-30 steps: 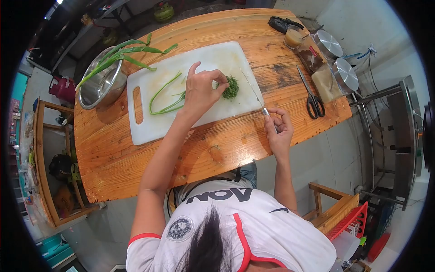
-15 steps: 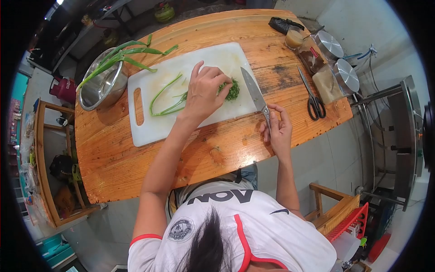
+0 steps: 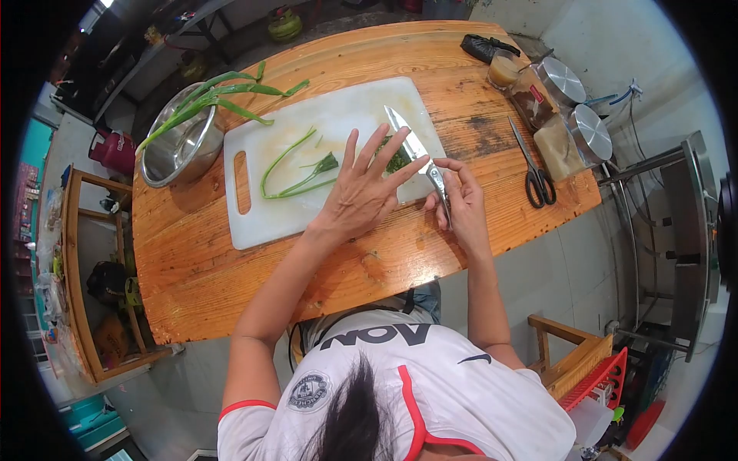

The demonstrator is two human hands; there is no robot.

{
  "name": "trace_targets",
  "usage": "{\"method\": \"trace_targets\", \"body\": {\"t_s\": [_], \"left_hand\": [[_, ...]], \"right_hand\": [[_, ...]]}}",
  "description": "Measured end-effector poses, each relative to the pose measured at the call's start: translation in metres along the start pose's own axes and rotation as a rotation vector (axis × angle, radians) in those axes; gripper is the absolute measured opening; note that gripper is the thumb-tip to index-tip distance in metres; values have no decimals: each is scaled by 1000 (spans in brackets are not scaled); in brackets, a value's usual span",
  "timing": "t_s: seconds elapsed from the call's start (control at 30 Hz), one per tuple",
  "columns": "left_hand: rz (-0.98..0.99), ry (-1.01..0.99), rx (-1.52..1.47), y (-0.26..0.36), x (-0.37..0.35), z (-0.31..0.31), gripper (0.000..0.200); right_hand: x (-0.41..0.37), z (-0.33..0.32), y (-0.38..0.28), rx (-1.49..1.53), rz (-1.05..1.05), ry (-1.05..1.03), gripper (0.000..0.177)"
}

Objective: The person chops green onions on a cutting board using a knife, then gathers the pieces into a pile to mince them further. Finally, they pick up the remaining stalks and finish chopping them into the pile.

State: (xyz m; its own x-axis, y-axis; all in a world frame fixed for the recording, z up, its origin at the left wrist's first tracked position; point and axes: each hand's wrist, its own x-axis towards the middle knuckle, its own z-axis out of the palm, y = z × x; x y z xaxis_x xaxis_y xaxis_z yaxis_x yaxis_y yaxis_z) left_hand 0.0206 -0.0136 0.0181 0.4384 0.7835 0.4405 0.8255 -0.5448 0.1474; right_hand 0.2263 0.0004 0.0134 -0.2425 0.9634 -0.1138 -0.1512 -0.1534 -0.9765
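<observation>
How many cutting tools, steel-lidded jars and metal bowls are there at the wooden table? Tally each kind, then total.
Cutting tools: 2 (steel-bladed knife, black-handled scissors)
Steel-lidded glass jars: 2 (brown-filled jar, beige-filled jar)
Round steel bowl: 1
Total: 5

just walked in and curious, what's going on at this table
A person works at a white cutting board on a wooden table. The right hand grips a knife, its blade by a pile of chopped greens. The left hand is open, fingers spread beside the blade. Green stalks lie on the board; more sit in a metal bowl.
</observation>
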Motion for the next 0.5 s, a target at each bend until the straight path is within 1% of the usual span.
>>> {"method": "trace_targets", "body": {"t_s": [0.1,0.2,0.33,0.5], "left_hand": [[-13,-45,45,-1,1,4,75],[-8,-56,29,-4,1,3,77],[-13,-41,83,-12,6,2,77],[-49,-49,97,-22,10,3,75]], "right_hand": [[-2,0,2,29,7,-4,28],[-4,-2,1,45,11,-7,28],[-12,-7,-2,51,24,-29,28],[-27,-20,-10,-7,52,-31,28]]}}
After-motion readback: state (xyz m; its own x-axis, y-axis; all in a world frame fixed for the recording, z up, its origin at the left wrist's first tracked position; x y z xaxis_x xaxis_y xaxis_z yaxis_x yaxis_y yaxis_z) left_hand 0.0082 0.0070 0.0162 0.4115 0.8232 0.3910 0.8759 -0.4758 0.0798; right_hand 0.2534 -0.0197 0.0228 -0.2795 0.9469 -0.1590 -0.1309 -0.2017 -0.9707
